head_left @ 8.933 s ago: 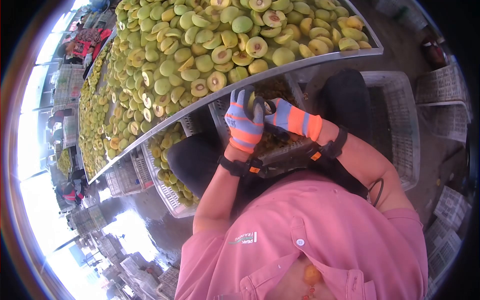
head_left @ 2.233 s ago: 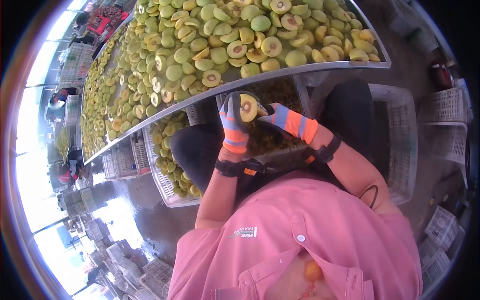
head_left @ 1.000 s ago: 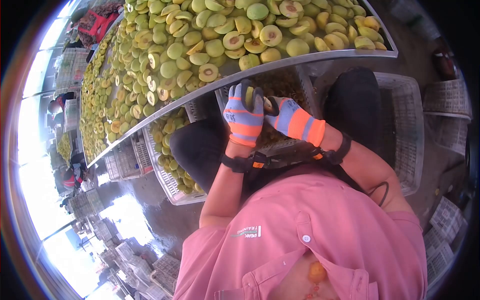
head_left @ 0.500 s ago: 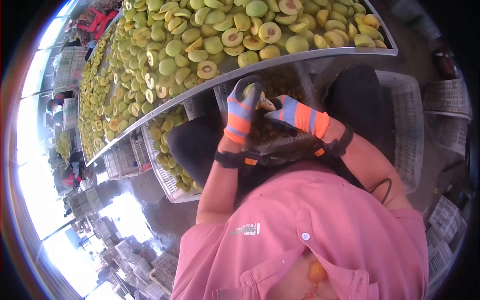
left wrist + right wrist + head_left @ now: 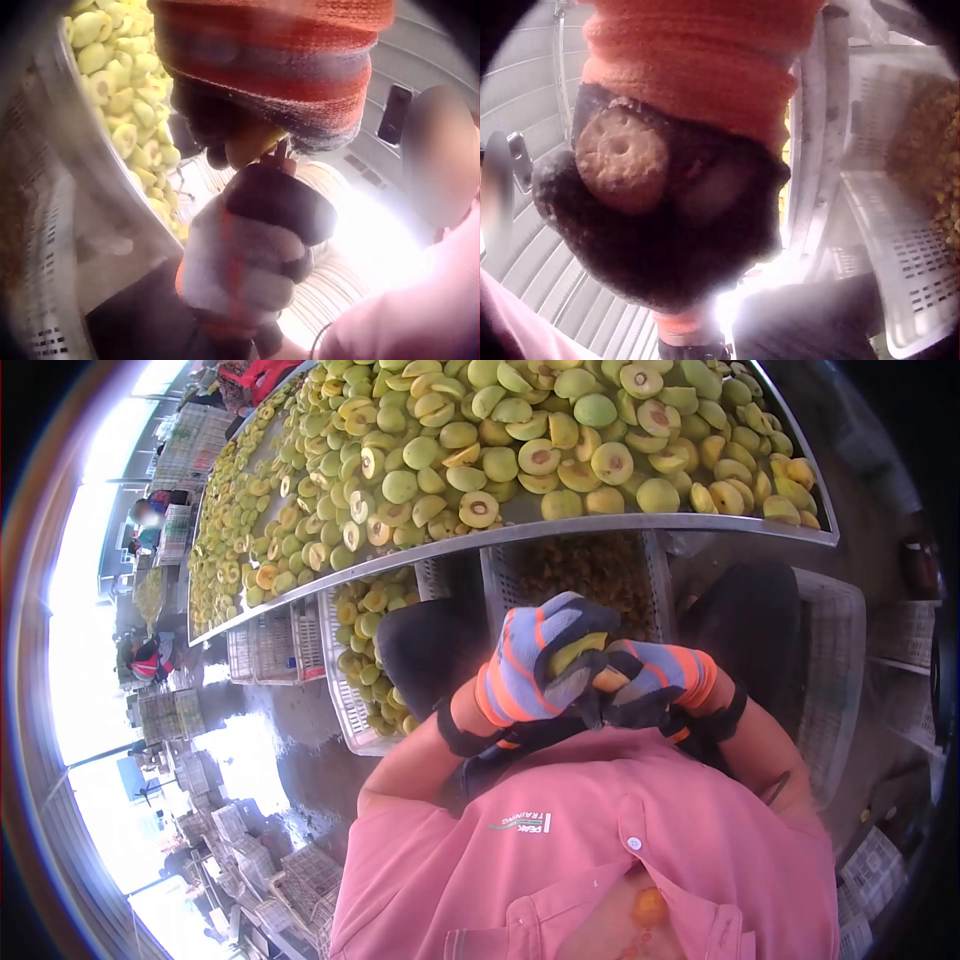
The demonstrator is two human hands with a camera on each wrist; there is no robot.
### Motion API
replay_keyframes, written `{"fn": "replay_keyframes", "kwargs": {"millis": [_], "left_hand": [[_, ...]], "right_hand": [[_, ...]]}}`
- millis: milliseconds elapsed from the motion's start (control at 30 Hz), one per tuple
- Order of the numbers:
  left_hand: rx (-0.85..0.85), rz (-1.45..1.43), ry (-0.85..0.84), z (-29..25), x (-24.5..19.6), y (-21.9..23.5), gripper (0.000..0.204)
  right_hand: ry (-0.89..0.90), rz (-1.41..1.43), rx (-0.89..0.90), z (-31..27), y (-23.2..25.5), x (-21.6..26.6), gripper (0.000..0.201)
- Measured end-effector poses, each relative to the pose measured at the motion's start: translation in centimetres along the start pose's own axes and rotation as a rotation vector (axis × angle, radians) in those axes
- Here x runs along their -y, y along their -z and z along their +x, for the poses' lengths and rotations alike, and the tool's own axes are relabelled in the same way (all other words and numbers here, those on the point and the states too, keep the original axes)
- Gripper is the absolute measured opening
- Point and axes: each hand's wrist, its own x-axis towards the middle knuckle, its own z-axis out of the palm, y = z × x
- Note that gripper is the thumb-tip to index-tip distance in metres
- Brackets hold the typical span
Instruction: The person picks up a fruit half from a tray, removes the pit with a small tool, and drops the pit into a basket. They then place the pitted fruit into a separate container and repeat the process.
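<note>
My left hand (image 5: 535,658), in a grey, orange and black glove, holds a yellow-green stone fruit piece (image 5: 578,653) at chest height. Close against it is my gloved right hand (image 5: 648,685), curled round a tool with a tan wooden handle (image 5: 610,678). The round butt of that handle (image 5: 622,159) pokes out of the fist in the right wrist view. A small metal tip (image 5: 280,154) of the tool shows between the two hands in the left wrist view, right by the fruit. Fingers and glove hide most of the fruit and the working end.
A metal-edged table (image 5: 520,528) heaped with halved green fruit lies ahead. Below it stand a crate of brownish scraps (image 5: 660,580), a crate of fruit halves (image 5: 345,695) on the left and a white crate (image 5: 840,690) on the right. Another person (image 5: 150,660) is far left.
Both hands have come down and closer to the chest, shifting rightward in the head view. Earlier, the fruit's cut face with its stone showed in the left hand. The head view has tilted.
</note>
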Motion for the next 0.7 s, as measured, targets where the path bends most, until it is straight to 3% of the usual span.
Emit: {"fn": "replay_keyframes", "kwargs": {"millis": [100, 133, 233, 400, 467, 500, 533, 600, 700], "left_hand": [[-0.169, -0.050, 0.069, -1.1, 1.4, -1.3, 0.025], [-0.319, -0.116, 0.217, -1.4, 1.4, -2.3, 0.027], [-0.502, -0.395, 0.487, -0.9, 3.0, -3.8, 0.029], [0.007, -0.290, 0.382, -1.2, 1.1, -0.6, 0.032], [0.007, -0.456, 0.382, -1.2, 0.9, 0.0, 0.025], [0.012, -0.540, 0.377, -1.0, 0.9, 0.1, 0.023], [-0.108, -0.742, 0.440, -1.5, 1.7, -0.6, 0.022], [-0.362, -0.446, 0.484, -2.0, 2.4, -0.8, 0.021], [-0.661, 0.078, 0.551, -4.6, 3.3, 1.3, 0.018]], "right_hand": [[-0.042, -0.001, -0.029, 0.1, 0.3, 0.2, 0.019], [-0.093, -0.011, -0.155, 0.3, 0.4, -0.3, 0.018], [-0.101, -0.183, -0.372, 0.8, 1.4, -1.1, 0.018], [-0.145, 0.074, -0.086, -0.3, -0.1, -0.5, 0.019], [-0.208, 0.127, 0.019, -0.6, -0.2, -0.2, 0.019], [-0.203, 0.260, -0.026, -0.5, 0.2, -0.8, 0.021], [-0.196, 0.393, -0.072, 0.0, 0.3, -1.4, 0.022], [-0.116, 0.422, 0.004, -0.2, 1.0, -0.3, 0.022], [-0.017, -0.445, -0.543, 2.2, 3.4, -4.5, 0.022]]}}
